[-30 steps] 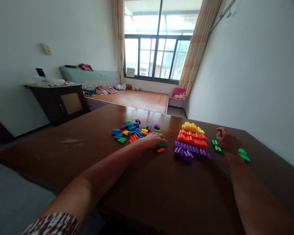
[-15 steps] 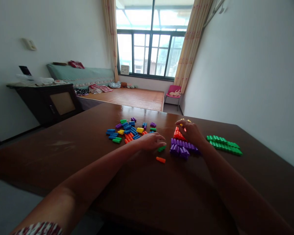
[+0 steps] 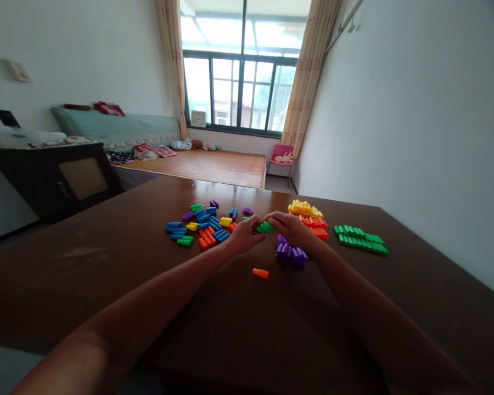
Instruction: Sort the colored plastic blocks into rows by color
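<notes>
Between my two hands, just above the table, is a small group of green plastic pieces (image 3: 265, 227). My left hand (image 3: 247, 233) grips it from the left, and my right hand (image 3: 288, 226) has its fingers closed on the right end. Purple pieces (image 3: 291, 254) lie in rows just below my right hand, which partly hides them. Behind that wrist are rows of orange pieces (image 3: 319, 227) and a stack of yellow pieces (image 3: 304, 208). A single orange piece (image 3: 260, 273) rests nearer to me.
A loose pile of mixed pieces, with several blue pieces (image 3: 206, 219), spreads left of my hands. Two rows of green pieces (image 3: 360, 240) lie at the right of the brown table (image 3: 214, 340). Beyond stand a bed (image 3: 226, 167), a pink chair (image 3: 280, 155) and a dark cabinet (image 3: 82, 173).
My right hand has come left from the yellow and orange rows to meet my left hand. The green pieces that lay by my left hand are now lifted between both hands. The view has turned slightly right.
</notes>
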Demonstrator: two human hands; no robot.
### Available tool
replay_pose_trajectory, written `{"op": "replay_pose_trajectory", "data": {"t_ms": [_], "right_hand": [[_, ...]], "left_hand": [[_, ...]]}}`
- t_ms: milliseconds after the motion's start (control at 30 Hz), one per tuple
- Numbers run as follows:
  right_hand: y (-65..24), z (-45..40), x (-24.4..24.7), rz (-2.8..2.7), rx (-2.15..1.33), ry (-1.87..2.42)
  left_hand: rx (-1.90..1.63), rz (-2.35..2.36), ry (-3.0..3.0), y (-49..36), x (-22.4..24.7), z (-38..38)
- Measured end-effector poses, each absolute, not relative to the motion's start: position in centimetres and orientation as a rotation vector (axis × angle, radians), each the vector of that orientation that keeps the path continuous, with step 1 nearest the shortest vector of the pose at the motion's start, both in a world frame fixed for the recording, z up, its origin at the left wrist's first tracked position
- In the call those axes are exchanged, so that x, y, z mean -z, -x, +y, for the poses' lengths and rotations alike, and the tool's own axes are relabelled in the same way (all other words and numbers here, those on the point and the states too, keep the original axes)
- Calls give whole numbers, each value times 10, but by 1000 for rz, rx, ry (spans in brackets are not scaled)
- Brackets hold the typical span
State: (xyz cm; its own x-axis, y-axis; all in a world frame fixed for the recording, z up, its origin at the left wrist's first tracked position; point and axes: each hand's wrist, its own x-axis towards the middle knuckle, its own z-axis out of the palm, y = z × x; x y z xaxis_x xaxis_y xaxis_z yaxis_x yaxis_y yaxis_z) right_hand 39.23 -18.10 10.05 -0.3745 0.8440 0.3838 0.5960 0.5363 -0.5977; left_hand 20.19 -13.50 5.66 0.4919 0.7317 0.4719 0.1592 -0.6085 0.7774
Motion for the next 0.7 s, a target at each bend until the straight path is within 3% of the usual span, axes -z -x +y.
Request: {"op": "replay_pose_trajectory", "data": {"t_ms": [133, 267, 533, 700], "right_hand": [[-388, -179, -97, -2035, -672, 1039], [-413, -162, -94, -1914, -545, 1099], [-632, -171, -61, -867, 102, 1703], [-690, -217, -27, -625, 189, 2034]], "left_hand": [[-1152, 721, -1902, -206, -49, -130], [-1005, 648, -1936, -201, -51, -126], [-239, 569, -2233, -177, -94, -146], [-44, 549, -2328, -179, -83, -146]]}}
